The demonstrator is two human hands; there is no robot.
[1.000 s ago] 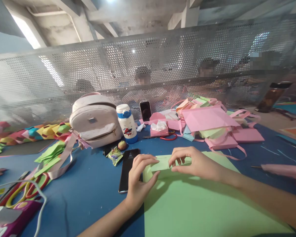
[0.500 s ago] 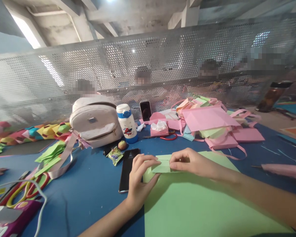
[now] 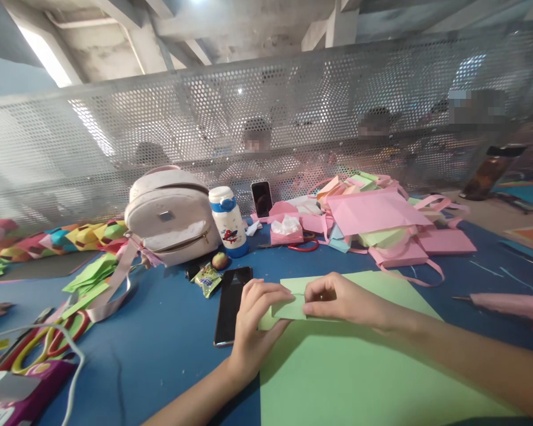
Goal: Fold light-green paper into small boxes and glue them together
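Observation:
A small folded piece of green paper [image 3: 288,309] is held between both hands above a large sheet of green paper [image 3: 337,367]. My left hand [image 3: 260,313] grips its left end, fingers on top and thumb below. On its right end my right hand [image 3: 333,299] pinches with thumb and curled fingers. The large sheet lies flat on the blue table under my hands and right forearm. A black phone [image 3: 231,305] lies just left of my left hand, partly behind it.
A white backpack [image 3: 171,219] and a bottle [image 3: 228,225] stand behind, near a perforated metal screen [image 3: 284,89]. Pink paper pieces [image 3: 377,210] are heaped at back right. Scissors [image 3: 48,340] and a purple box [image 3: 31,393] lie at left. A pink glue gun-like tool [image 3: 506,303] lies right.
Both hands and the small folded paper have shifted slightly toward me. My right hand has lowered a little. The surrounding things have stayed in place.

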